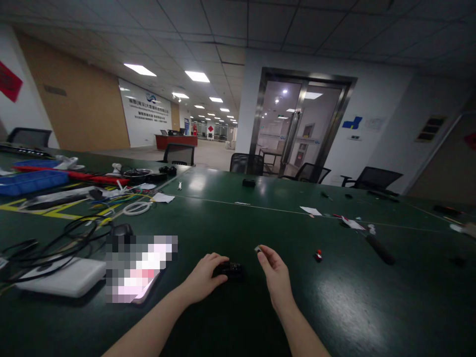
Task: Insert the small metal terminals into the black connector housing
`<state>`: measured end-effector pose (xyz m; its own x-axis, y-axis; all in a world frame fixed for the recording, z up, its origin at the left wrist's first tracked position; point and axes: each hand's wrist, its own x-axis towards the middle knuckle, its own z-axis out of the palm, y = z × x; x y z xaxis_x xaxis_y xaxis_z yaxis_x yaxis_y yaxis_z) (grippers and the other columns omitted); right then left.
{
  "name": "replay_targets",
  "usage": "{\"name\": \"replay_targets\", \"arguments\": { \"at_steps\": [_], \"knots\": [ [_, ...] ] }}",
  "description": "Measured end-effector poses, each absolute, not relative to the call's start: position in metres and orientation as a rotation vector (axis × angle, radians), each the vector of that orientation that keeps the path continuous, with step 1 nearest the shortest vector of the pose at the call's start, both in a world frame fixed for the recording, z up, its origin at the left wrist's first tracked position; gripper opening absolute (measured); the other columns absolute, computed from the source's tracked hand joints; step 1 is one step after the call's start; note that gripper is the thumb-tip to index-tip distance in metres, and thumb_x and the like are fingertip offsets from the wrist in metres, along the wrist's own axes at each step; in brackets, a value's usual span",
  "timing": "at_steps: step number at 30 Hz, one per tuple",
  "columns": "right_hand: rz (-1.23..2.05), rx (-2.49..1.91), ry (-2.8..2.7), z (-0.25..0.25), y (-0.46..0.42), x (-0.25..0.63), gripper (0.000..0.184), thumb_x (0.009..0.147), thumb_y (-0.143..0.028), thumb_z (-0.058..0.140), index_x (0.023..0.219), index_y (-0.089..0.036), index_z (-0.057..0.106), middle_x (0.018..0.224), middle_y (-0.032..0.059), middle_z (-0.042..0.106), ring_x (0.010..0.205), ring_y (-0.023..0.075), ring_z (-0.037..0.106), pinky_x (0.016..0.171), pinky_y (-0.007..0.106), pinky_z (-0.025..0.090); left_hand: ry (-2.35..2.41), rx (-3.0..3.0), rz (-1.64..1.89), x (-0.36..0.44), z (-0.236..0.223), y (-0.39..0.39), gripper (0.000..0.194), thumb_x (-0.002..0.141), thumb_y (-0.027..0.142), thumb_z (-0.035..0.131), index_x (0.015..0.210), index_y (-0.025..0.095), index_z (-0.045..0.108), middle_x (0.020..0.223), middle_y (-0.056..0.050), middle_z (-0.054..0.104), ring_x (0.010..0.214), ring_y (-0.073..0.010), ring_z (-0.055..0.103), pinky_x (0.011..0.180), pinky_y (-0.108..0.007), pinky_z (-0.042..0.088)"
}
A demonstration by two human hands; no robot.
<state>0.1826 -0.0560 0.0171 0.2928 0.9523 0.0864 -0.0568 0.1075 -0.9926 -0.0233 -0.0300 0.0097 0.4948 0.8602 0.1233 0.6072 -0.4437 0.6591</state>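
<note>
My left hand [206, 276] is closed around the left end of a small black block-shaped device [233, 269] on the dark green table. Its thumb lies at the near side and its fingers at the far side. To the right of the device, my right hand [275, 272] pinches a small light-coloured piece [257, 249] between thumb and fingertips. That piece is held apart from the black device, and it is too small to identify. A small red and dark object [318, 256] sits on the table to the right of my right hand.
Left of my hands lie a pixelated bright phone [150, 272], a white box [70, 277] and tangled black cables [80, 238]. Further off are a coiled white cable [137, 208], a blue tray [35, 182] and a black block [249, 183]. A dark handle [380, 249] lies at right.
</note>
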Motion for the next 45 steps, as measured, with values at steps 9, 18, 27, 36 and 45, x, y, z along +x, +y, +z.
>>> {"name": "replay_targets", "arguments": {
  "at_steps": [9,18,27,36,45],
  "knots": [
    [0.958,-1.220,-1.084,0.014,-0.056,0.181,0.035,0.069,-0.038,0.062,0.101,-0.023,0.060,0.100,0.0031,0.064,0.097,0.0219,0.057,0.081,0.035,0.046,1.182,2.204,0.633,-0.025,0.008,-0.031,0.041,0.075,0.028,0.057,0.115,0.025,0.051,0.110,-0.004,0.055,0.101,-0.0206,0.048,0.089,-0.033,0.038],
    [0.920,-1.336,-1.391,0.019,-0.064,0.171,0.026,0.068,-0.035,0.061,0.092,-0.025,0.065,0.087,0.0006,0.065,0.085,0.0211,0.057,0.079,0.037,0.043,1.210,2.206,0.618,-0.025,0.008,-0.030,0.040,0.074,0.027,0.058,0.114,0.026,0.051,0.109,-0.003,0.055,0.101,-0.0209,0.048,0.089,-0.034,0.038],
    [0.830,-1.345,-1.634,0.015,-0.064,0.165,0.018,0.066,-0.025,0.062,0.082,-0.030,0.067,0.093,-0.0007,0.062,0.094,0.0230,0.053,0.085,0.038,0.039,1.203,2.234,0.647,-0.024,0.006,-0.029,0.039,0.073,0.026,0.058,0.112,0.025,0.053,0.107,-0.004,0.056,0.100,-0.0212,0.049,0.088,-0.034,0.038],
    [0.807,-1.391,-1.677,0.015,-0.066,0.165,0.020,0.067,-0.024,0.061,0.083,-0.033,0.067,0.095,0.0000,0.059,0.094,0.0244,0.051,0.082,0.041,0.039,1.211,2.214,0.630,-0.023,0.008,-0.030,0.039,0.074,0.026,0.058,0.112,0.025,0.053,0.107,-0.004,0.056,0.101,-0.0217,0.048,0.088,-0.034,0.038],
    [0.797,-1.439,-1.738,0.016,-0.067,0.165,0.021,0.068,-0.022,0.059,0.085,-0.033,0.066,0.094,-0.0004,0.058,0.094,0.0239,0.052,0.082,0.040,0.039,1.203,2.234,0.641,-0.024,0.005,-0.029,0.039,0.074,0.027,0.058,0.112,0.025,0.052,0.107,-0.003,0.056,0.101,-0.0219,0.048,0.088,-0.034,0.037]
  ]
}}
